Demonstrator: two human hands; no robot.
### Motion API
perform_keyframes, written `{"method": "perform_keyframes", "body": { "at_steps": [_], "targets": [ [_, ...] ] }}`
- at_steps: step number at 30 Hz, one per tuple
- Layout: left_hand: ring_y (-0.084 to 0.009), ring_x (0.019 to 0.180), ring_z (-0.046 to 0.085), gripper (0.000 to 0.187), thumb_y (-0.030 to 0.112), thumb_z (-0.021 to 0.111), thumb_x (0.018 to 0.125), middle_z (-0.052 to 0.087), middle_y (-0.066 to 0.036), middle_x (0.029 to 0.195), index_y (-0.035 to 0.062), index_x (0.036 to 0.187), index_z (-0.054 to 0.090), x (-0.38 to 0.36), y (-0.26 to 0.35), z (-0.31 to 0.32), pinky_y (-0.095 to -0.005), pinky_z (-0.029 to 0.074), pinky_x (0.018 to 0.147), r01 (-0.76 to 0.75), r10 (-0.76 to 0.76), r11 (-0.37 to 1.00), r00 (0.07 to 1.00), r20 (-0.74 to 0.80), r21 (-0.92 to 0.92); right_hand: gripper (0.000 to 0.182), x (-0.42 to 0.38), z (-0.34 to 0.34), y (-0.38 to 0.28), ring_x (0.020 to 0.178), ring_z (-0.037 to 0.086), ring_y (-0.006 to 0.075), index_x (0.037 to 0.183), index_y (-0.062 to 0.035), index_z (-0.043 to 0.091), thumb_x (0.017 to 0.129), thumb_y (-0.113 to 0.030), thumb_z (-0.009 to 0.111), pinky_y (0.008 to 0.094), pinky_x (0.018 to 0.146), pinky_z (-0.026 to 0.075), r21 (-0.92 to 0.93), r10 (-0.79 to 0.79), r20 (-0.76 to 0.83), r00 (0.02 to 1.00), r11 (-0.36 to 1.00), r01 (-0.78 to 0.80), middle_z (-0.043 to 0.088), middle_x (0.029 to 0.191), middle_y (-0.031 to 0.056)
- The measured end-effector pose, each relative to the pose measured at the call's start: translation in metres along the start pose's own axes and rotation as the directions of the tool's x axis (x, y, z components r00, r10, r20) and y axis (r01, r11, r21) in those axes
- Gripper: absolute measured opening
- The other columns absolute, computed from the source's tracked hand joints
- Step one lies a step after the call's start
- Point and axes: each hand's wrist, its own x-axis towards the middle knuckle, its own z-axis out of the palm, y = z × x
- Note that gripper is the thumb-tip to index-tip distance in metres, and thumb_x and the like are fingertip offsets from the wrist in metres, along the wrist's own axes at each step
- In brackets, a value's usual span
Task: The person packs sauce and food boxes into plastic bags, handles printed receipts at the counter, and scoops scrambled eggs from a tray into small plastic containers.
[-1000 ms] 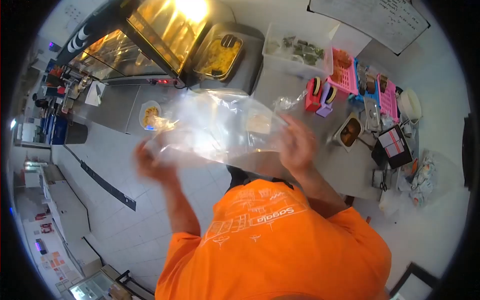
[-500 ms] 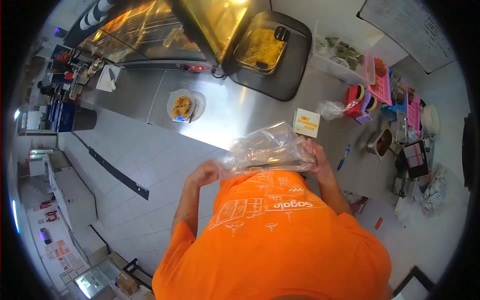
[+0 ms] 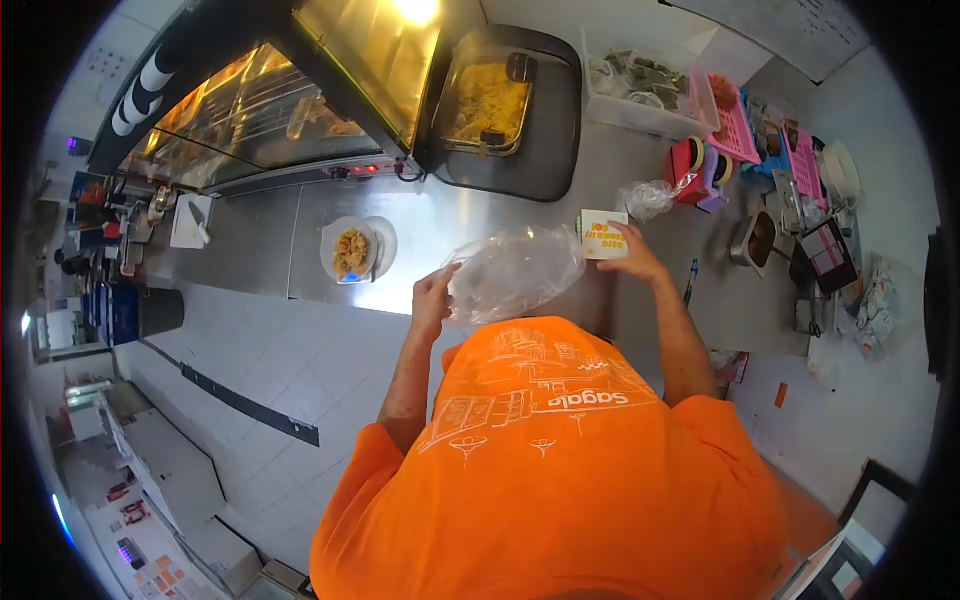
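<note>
writing first: orange shirt [image 3: 560, 470] has "sagala" in white, upside down in view, over line drawings. small white box with yellow-orange lettering [image 3: 592, 245], print also upside down, not surely readable. white board [image 3: 790, 35] top right has handwriting, too small to read.

containers: rectangular glass dish of yellow food [image 3: 488, 105] on a dark tray [image 3: 552, 150], toward far edge of the stainless steel counter [image 3: 450, 215]. right of it, clear plastic tub [image 3: 650, 118] with green leafy stuff, then pink plastic basket [image 3: 738, 135] with orange-red contents. metal pan [image 3: 757, 240] toward counter's right end, brown contents. light brown food [image 3: 351, 253] in a white holder near counter's front edge, left part. glass-fronted lit cabinet [image 3: 250, 120] at far left, food inside.

clear plastic bag [image 3: 515, 275]: shiny, creased, rounded, at counter's front edge, between the hands, left of the box. left hand [image 3: 432, 300] has fingers curled, pinching the bag's left side. right hand [image 3: 638, 258] touches the box's right side, thumb and fingers apart; cannot tell if it grips.
</note>
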Motion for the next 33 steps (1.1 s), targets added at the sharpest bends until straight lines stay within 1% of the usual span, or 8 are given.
{"method": "perform_keyframes", "body": {
  "at_steps": [5,8,12,18,21,24,27,33],
  "targets": [
    [-0.0046,0.046,0.028,0.035,0.036,0.059,0.095,0.03,0.008,0.059,0.0082,0.114,0.07,0.005,0.0,0.013,-0.0225,0.022,0.04,0.105,-0.084,0.976,0.99,0.112,-0.193,0.099,0.02,0.059,-0.056,0.132,0.039,0.0369,0.144,-0.0237,0.032,0.062,-0.045,0.084,0.0577,0.101,0.037,-0.211,0.414,-0.515,0.751,0.788,-0.578,0.037,0.145,0.0151],
    [-0.0045,0.046,0.025,0.035,0.035,0.058,0.096,0.029,0.009,0.06,0.0085,0.115,0.07,0.016,-0.017,0.022,-0.0229,0.02,0.039,0.072,-0.041,0.973,0.989,0.142,-0.218,0.093,0.025,0.045,-0.043,0.124,0.044,0.0429,0.142,-0.0257,0.033,0.064,-0.033,0.084,0.0588,0.099,0.039,-0.055,0.397,-0.489,0.777,0.875,-0.482,0.043,0.137,0.0177],
    [-0.0053,0.045,0.03,0.042,0.037,0.05,0.1,0.027,0.008,0.059,0.0043,0.124,0.062,0.016,-0.02,0.036,-0.0232,0.025,0.038,0.177,-0.085,0.937,0.951,0.297,-0.3,0.089,-0.037,-0.018,-0.116,0.121,0.045,0.0415,0.138,-0.0107,0.035,0.064,-0.019,0.083,0.0534,0.098,0.04,-0.234,-0.124,-0.638,0.76,0.971,-0.039,0.044,0.131,0.0199],
    [-0.0043,0.047,0.04,0.043,0.04,0.055,0.098,0.047,0.007,0.062,0.0036,0.117,0.067,0.047,-0.059,0.095,-0.0219,0.03,0.042,0.048,0.038,0.943,0.968,0.249,-0.328,0.093,-0.061,-0.012,-0.147,0.124,0.041,0.0362,0.14,-0.006,0.02,0.071,-0.024,0.079,0.0479,0.104,0.035,-0.391,-0.628,-0.703,0.335,0.734,0.555,0.032,0.136,0.023],
    [-0.0045,0.047,0.041,0.043,0.04,0.056,0.098,0.048,0.007,0.063,0.0037,0.117,0.067,0.061,-0.069,0.103,-0.0222,0.032,0.042,0.028,0.05,0.972,0.945,0.322,-0.232,0.099,-0.064,0.014,-0.149,0.127,0.039,0.0362,0.141,-0.0062,0.015,0.072,-0.038,0.078,0.0493,0.106,0.033,0.233,-0.45,-0.72,0.528,0.56,0.795,0.031,0.139,0.0222],
    [-0.004,0.047,0.04,0.039,0.04,0.058,0.097,0.047,0.007,0.062,0.0048,0.109,0.069,0.062,-0.072,0.121,-0.0224,0.031,0.042,-0.013,0.044,0.99,0.975,0.218,-0.143,0.095,-0.056,0.025,-0.157,0.124,0.042,0.0395,0.139,-0.0081,0.027,0.066,-0.033,0.082,0.051,0.103,0.034,0.29,-0.616,-0.663,0.425,0.312,0.905,0.039,0.134,0.0246],
    [-0.0046,0.049,0.042,0.037,0.04,0.06,0.096,0.049,0.006,0.064,0.005,0.103,0.069,0.057,-0.075,0.13,-0.0222,0.032,0.043,-0.021,0.079,0.972,0.969,0.236,-0.235,0.093,-0.048,0.025,-0.153,0.121,0.043,0.0387,0.136,-0.0071,0.031,0.064,-0.034,0.083,0.0483,0.099,0.038,0.115,-0.755,-0.514,0.408,0.411,0.905,0.039,0.134,0.0242],
    [-0.008,0.057,0.05,0.043,0.037,0.059,0.096,0.058,0.001,0.074,0.0005,0.118,0.064,0.039,-0.062,0.156,-0.024,0.039,0.048,0.042,0.008,0.878,0.995,0.102,-0.478,0.091,-0.012,0.072,-0.039,0.119,0.043,0.0429,0.136,-0.0133,0.039,0.058,-0.027,0.085,0.0524,0.102,0.038,0.02,-0.353,-0.179,0.918,0.932,0.362,0.038,0.132,0.0214]
  ]
}}
